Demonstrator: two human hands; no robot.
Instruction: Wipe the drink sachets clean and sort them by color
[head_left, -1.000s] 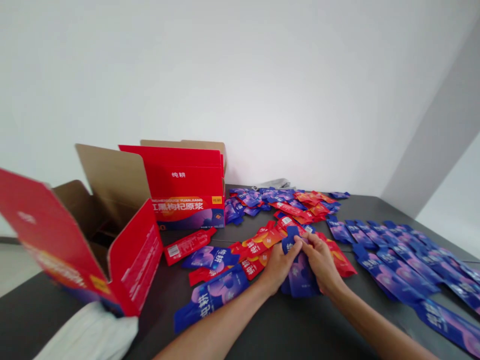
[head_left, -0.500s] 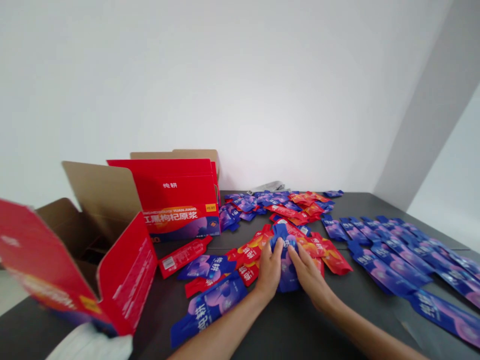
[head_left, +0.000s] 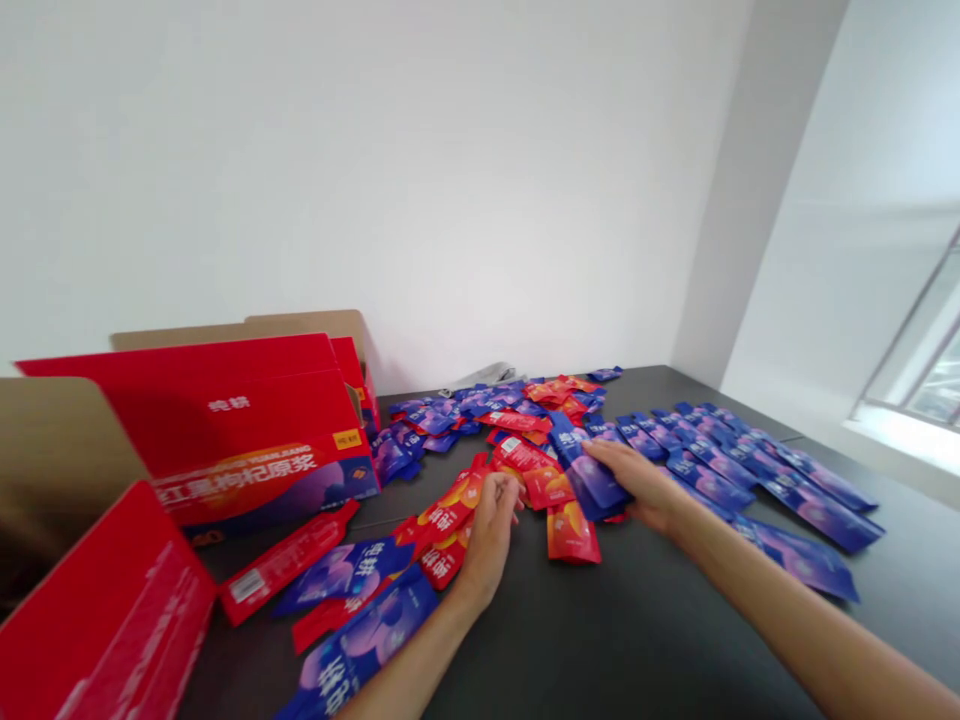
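Observation:
My right hand (head_left: pixel 639 482) grips a blue pouch (head_left: pixel 583 468) by its side, the thumb on top, just above the red pouches. My left hand (head_left: pixel 491 530) hovers by the red pouches in the middle, fingers loosely bent and a little apart, with nothing seen in it. Beside that hand are red pouches (head_left: pixel 442 530) printed with orange fruit. A single red pouch (head_left: pixel 573 533) lies below the held one. Blue pouches (head_left: pixel 750 460) lie in overlapping rows on the right of the dark table (head_left: pixel 570 640).
A large red carton (head_left: pixel 247 420) stands at the left, with an open red box (head_left: pixel 112 620) in front of it. Mixed blue and red pouches (head_left: pixel 442 412) are heaped at the back near the wall. A red pouch (head_left: pixel 289 562) lies before the carton.
My hands have come apart. The right one has carried the blue pouch to the right, and the left one has let go of it. The view has turned right.

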